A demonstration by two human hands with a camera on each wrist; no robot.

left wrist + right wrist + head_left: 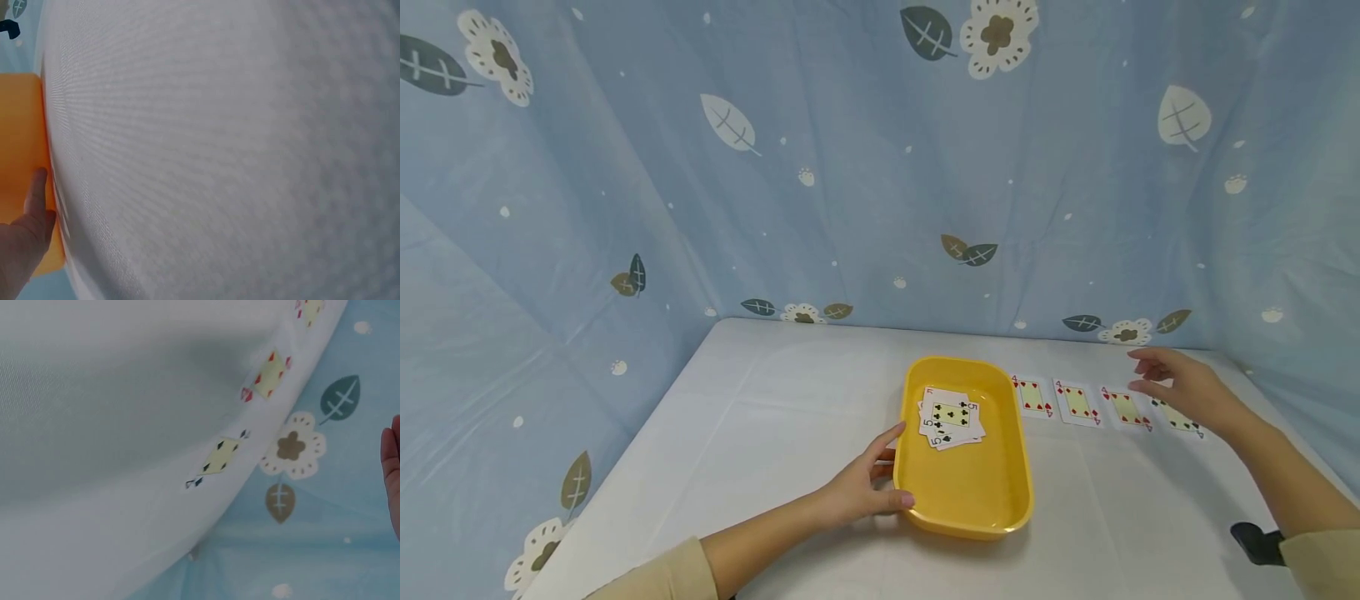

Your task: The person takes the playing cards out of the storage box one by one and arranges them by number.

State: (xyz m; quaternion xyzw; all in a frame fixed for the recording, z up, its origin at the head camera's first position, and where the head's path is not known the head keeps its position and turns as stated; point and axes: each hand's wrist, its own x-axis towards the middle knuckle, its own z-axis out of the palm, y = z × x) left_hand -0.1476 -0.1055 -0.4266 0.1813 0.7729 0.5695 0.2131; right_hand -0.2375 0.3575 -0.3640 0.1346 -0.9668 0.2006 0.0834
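My left hand [857, 487] holds a yellow plastic tray [962, 504] by its left side, with the thumb at the rim and fingers against the outer wall. In the left wrist view, fingers [36, 197] lie along that wall close to the tabletop. Inside the tray, toward its far left, is a small overlapping pile of black playing cards [951, 415], a five of clubs on top. My right hand [1183, 387], empty and with loosely bent fingers, hovers over the right end of a card row. It partly covers a black playing card [1180, 419] marked 4.
Along the row right of the tray lie red playing cards marked 4, among them a diamond card [1077, 403] and a heart card [1032, 395]. A white cloth [775, 417] covers the table. Behind it hangs a blue patterned curtain [850, 183].
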